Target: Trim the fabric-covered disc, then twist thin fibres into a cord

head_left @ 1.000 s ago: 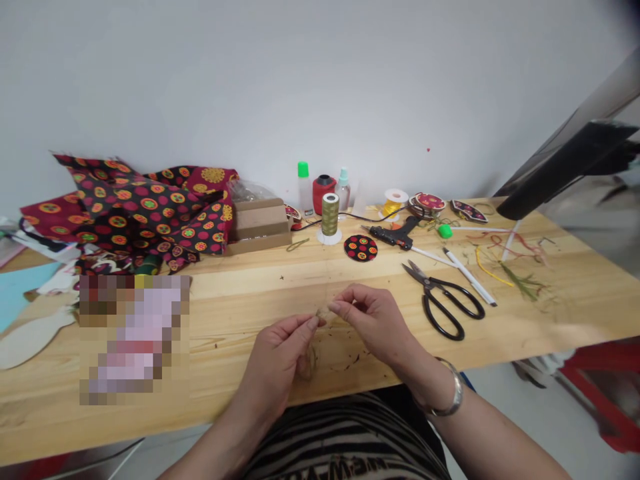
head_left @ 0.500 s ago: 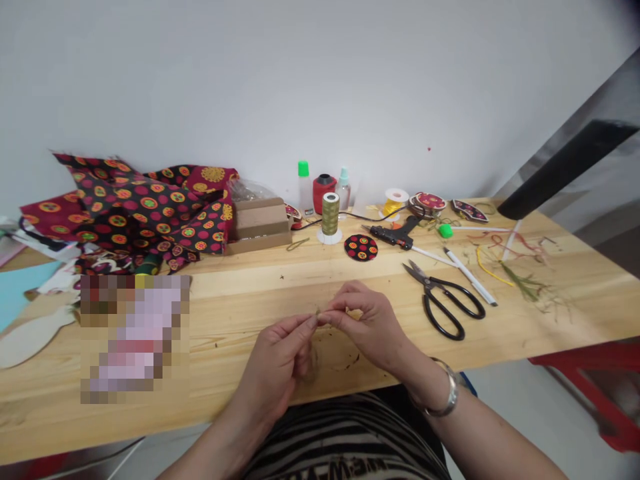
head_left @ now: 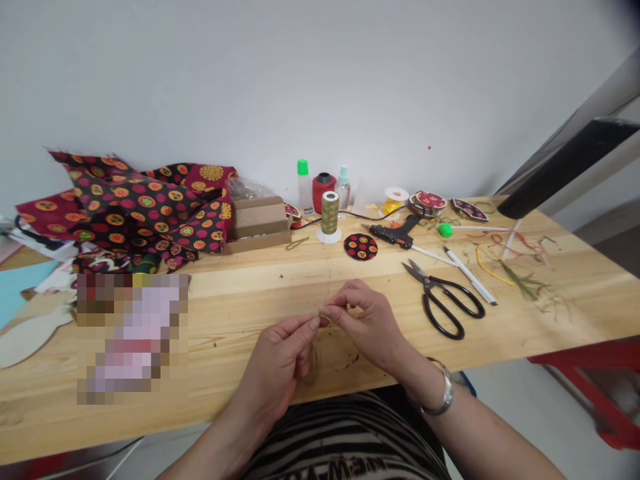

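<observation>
Clock ref: ctr = where fingertips meet, 12 = toward wall.

L hand (head_left: 285, 347) at approx 8, R hand (head_left: 370, 323) at approx 3, both just above the bench (head_left: 235, 320). L thumb + index pinched on a bit of olive thread (head_left: 320, 311); R thumb + index pinched on same, tips touching or nearly so. Exact path btwn pads hidden, can't tell if knotted or twisted. Fine tip pinch both sides, prob b/c thread's too thin for a full grip; L looks like the anchor, R the working side (judgement). A faint loop shows under L hand, approx 6, so slack seems to hang clear of the pinch.

Olive spool (head_left: 330, 215) upright at 12 on its white base, prob stood that way so thread pays off w/o rolling. Faint line seems to run from it to the fingers; can't confirm. Patterned disc (head_left: 361, 247) flat at 1, just beside spool, pattern up.

Scissors (head_left: 443, 297) at 3, blades partly open and pointing away, handles toward the person: sensible parking for R reach. Glue gun (head_left: 395, 233) lying at 1-2, out of the hands' way. Fabric pile (head_left: 150, 207) at 10, well apart, leaves working area uncluttered.
</observation>
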Motion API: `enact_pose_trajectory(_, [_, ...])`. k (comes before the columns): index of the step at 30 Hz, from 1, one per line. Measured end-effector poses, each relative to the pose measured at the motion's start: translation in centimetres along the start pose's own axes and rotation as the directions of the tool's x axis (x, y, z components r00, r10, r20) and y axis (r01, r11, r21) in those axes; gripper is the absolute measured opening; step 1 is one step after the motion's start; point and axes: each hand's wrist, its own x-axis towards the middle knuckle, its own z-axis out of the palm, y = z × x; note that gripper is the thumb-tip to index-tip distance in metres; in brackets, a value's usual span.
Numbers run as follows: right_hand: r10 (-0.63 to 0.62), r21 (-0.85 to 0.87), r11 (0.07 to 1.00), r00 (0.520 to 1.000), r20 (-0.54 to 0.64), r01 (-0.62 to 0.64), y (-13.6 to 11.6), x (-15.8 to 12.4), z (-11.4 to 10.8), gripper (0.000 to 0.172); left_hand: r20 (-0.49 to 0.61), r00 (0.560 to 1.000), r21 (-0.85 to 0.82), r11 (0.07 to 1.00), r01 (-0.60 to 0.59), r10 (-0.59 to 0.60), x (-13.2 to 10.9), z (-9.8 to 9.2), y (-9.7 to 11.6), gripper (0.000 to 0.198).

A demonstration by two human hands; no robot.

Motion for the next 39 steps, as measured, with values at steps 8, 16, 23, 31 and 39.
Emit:
enact_pose_trajectory(8, [0.01, 0.0, 1.0, 1.0, -0.005, -0.01, -0.02, -0.01, 0.03, 0.012, 0.028, 0.999, 0.041, 0.999, -0.017, 0.016, 0.08, 0.0, -0.08, 0.021])
enact_pose_trajectory(16, [0.059, 0.028, 0.998, 0.998, 0.034, -0.06, -0.02, -0.03, 0.07, 0.012, 0.06, 0.998, 0.066, 0.998, -0.025, 0.021, -0.02, -0.19, -0.25, 0.024])
enact_pose_trajectory(23, [0.193, 0.13, 0.968, 0.97, 0.145, -0.212, 0.35, 0.23, -0.47, 0.022, 0.057, 0.998, 0.069, 0.997, -0.045, 0.041, -0.04, -0.25, -0.28, 0.031])
enact_pose_trajectory(31, [0.327, 0.362, 0.83, 0.896, 0.301, -0.424, 0.23, 0.21, -0.54, 0.013, 0.092, 0.995, 0.085, 0.995, -0.052, 0.044, 0.01, -0.25, -0.35, 0.027])
enact_pose_trajectory(39, [0.367, 0.442, 0.744, 0.859, 0.356, -0.501, 0.61, 0.12, -0.45, 0.016, 0.113, 0.993, 0.081, 0.996, -0.041, 0.032, -0.13, -0.33, -0.38, 0.027])
